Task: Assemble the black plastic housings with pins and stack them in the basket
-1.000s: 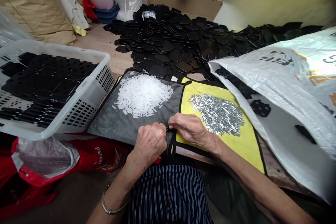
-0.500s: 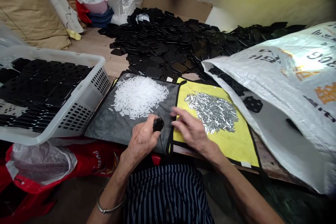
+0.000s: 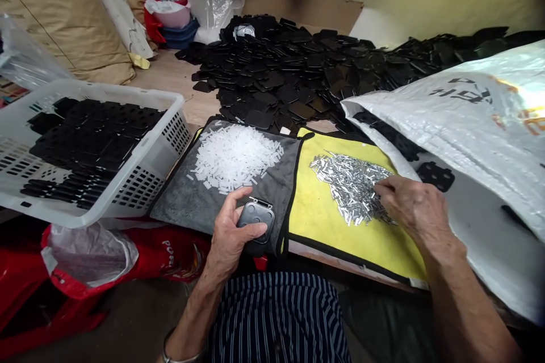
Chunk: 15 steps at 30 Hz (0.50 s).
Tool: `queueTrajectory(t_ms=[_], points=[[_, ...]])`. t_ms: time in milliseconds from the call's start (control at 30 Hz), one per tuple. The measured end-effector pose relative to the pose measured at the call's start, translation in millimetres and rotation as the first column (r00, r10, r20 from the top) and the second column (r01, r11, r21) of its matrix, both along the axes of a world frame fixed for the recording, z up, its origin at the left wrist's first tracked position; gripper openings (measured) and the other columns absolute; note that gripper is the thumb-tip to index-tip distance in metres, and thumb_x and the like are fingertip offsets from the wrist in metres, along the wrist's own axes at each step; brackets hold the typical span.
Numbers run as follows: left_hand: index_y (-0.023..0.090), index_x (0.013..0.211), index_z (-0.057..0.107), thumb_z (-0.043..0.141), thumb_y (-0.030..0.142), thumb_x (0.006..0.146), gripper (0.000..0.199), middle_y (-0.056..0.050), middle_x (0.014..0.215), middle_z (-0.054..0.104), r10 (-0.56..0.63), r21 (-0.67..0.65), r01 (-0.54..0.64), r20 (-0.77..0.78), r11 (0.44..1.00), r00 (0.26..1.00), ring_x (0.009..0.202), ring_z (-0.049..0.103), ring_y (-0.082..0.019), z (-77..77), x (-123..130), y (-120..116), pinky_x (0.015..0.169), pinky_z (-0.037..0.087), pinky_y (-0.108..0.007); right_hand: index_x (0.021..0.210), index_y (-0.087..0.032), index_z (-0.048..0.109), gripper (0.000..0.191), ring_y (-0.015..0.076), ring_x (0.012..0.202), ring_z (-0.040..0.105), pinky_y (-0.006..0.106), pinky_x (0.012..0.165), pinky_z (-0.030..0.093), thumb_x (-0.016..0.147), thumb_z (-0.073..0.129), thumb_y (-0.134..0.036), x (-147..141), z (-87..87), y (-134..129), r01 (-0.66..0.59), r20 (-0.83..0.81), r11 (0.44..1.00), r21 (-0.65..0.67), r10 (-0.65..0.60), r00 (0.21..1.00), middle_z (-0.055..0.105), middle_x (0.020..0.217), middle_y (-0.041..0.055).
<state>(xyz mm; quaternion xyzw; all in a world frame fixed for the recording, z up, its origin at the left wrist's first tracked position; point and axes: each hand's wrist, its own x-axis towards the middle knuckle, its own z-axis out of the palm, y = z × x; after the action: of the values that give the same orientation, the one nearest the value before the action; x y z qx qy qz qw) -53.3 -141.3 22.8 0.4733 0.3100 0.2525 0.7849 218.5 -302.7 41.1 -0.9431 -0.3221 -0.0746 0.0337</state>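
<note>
My left hand (image 3: 232,229) grips a small black plastic case (image 3: 256,220) with rounded corners, its thumb pressed on the face. A hinge-like edge is at the top of the case. Over on the right, my right hand (image 3: 411,204) has its fingers pinched at the edge of a heap of small silvery metal pins (image 3: 355,184); whether a pin is between the fingertips is hidden. The pins lie on a yellow cloth (image 3: 315,221). Beyond my left hand, a pile of small white plastic strips (image 3: 238,156) rests on a grey cloth (image 3: 179,195).
A white plastic basket (image 3: 140,170) of black perforated parts stands at left, with a red bag (image 3: 157,252) below it. Many flat black pieces (image 3: 289,76) are heaped at the back. A white woven sack (image 3: 464,102) with black parts inside lies open at right.
My right hand has moved right, from beside the black case to the metal pins. My left hand has turned the case so its flat face shows. The view has shifted slightly left.
</note>
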Motion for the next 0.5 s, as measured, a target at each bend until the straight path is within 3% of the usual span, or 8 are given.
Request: queueTrajectory(t_ms=[100, 167, 200, 233, 300, 367, 433, 500], points=[[0.018, 0.121, 0.043, 0.076, 0.015, 0.063, 0.067, -0.004, 0.080, 0.067, 0.018, -0.026, -0.018, 0.000, 1.000, 1.000, 0.067, 0.061, -0.015, 0.9, 0, -1, 0.059, 0.049, -0.023, 0.081, -0.014, 0.070, 0.015, 0.0212, 0.066, 0.059, 0.030, 0.059, 0.040, 0.075, 0.060, -0.023, -14, 10.6, 5, 0.085, -0.092, 0.963, 0.256, -0.064, 0.994, 0.067, 0.074, 0.0104], [0.017, 0.118, 0.046, 0.077, 0.014, 0.062, 0.064, -0.004, 0.080, 0.067, 0.030, -0.037, -0.030, 0.005, 0.999, 1.000, 0.066, 0.061, -0.014, 0.5, 1, -2, 0.058, 0.049, -0.022, 0.079, -0.014, 0.069, 0.016, 0.0173, 0.055, 0.058, 0.027, 0.053, 0.042, 0.073, 0.065, -0.028, -35, 15.1, 13, 0.163, -0.365, 0.830, 0.534, 0.053, 0.929, 0.065, 0.064, 0.0077], [0.017, 0.116, 0.048, 0.077, 0.013, 0.061, 0.063, -0.004, 0.081, 0.067, 0.035, -0.049, -0.034, 0.015, 0.998, 0.999, 0.066, 0.061, -0.014, 0.3, 2, -2, 0.059, 0.049, -0.022, 0.078, -0.014, 0.068, 0.019, 0.0150, 0.048, 0.055, 0.025, 0.047, 0.042, 0.071, 0.068, -0.031, -49, 16.1, 19, 0.224, -0.527, 0.748, 0.625, 0.192, 0.828, 0.063, 0.059, 0.0059], [0.016, 0.115, 0.050, 0.077, 0.012, 0.060, 0.062, -0.004, 0.081, 0.067, 0.038, -0.065, -0.036, 0.028, 0.997, 0.999, 0.067, 0.061, -0.014, 0.2, 3, -3, 0.059, 0.050, -0.021, 0.076, -0.013, 0.067, 0.021, 0.0129, 0.043, 0.052, 0.023, 0.041, 0.040, 0.070, 0.069, -0.034, -64, 16.2, 26, 0.288, -0.652, 0.685, 0.669, 0.357, 0.669, 0.062, 0.056, 0.0047], [0.016, 0.112, 0.053, 0.078, 0.010, 0.058, 0.059, -0.004, 0.083, 0.068, 0.051, -0.109, -0.044, 0.063, 0.993, 0.997, 0.068, 0.061, -0.013, -0.1, 4, -4, 0.060, 0.050, -0.021, 0.071, -0.012, 0.065, 0.022, 0.0095, 0.037, 0.049, 0.019, 0.034, 0.035, 0.067, 0.072, -0.033, -93, 13.8, 42, 0.408, -0.760, 0.644, 0.647, 0.585, 0.281, 0.063, 0.060, 0.0057], [0.015, 0.109, 0.057, 0.078, 0.008, 0.057, 0.056, -0.004, 0.084, 0.068, 0.074, -0.159, -0.058, 0.098, 0.985, 0.992, 0.069, 0.062, -0.012, -0.6, 3, -5, 0.062, 0.051, -0.020, 0.068, -0.011, 0.063, 0.022, 0.0068, 0.035, 0.047, 0.016, 0.031, 0.031, 0.065, 0.073, -0.031, -117, 8.7, 56, 0.529, -0.754, 0.629, 0.569, 0.656, 0.030, 0.065, 0.065, 0.0065], [0.015, 0.107, 0.060, 0.077, 0.006, 0.056, 0.055, -0.003, 0.085, 0.069, 0.097, -0.209, -0.070, 0.122, 0.975, 0.988, 0.070, 0.062, -0.012, -1.7, -1, -5, 0.062, 0.051, -0.019, 0.069, -0.012, 0.062, 0.021, 0.0059, 0.035, 0.046, 0.015, 0.030, 0.030, 0.064, 0.074, -0.028, -132, 2.7, 67, 0.611, -0.735, 0.607, 0.507, 0.675, -0.061, 0.065, 0.066, 0.0057], [0.015, 0.106, 0.061, 0.077, 0.005, 0.056, 0.054, -0.004, 0.086, 0.069, 0.114, -0.253, -0.077, 0.137, 0.964, 0.984, 0.070, 0.063, -0.013, -3.4, -6, -5, 0.063, 0.052, -0.020, 0.072, -0.012, 0.063, 0.020, 0.0059, 0.035, 0.047, 0.015, 0.031, 0.032, 0.064, 0.075, -0.026, -139, -2.5, 73, 0.634, -0.725, 0.601, 0.486, 0.682, -0.090, 0.065, 0.065, 0.0051]])
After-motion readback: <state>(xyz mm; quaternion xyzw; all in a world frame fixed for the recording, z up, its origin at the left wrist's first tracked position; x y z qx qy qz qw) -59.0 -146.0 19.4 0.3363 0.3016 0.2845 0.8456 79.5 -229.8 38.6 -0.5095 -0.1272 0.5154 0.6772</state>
